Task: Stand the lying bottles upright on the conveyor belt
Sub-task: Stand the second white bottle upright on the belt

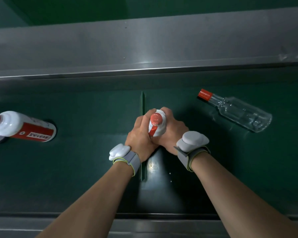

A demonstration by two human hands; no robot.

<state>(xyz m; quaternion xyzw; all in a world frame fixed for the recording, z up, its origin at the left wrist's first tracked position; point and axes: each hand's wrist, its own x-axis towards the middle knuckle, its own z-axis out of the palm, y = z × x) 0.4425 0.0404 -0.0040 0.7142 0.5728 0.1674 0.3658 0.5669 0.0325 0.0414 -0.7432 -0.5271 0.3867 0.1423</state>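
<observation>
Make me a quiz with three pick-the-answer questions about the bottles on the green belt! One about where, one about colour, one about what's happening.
1. Where does the clear glass bottle with the red cap lie?
A. right of the hands
B. left of the hands
C. on the steel rail

2. What colour is the cap of the white ceramic bottle in the hands?
A. blue
B. red
C. yellow

3. How is that white bottle held?
A. by nobody
B. by one hand
C. by both hands

Answers:
1 A, it lies on its side on the dark green conveyor belt, to the right.
2 B, the round top facing the camera is red.
3 C, the left hand and the right hand wrap it from each side.
</observation>
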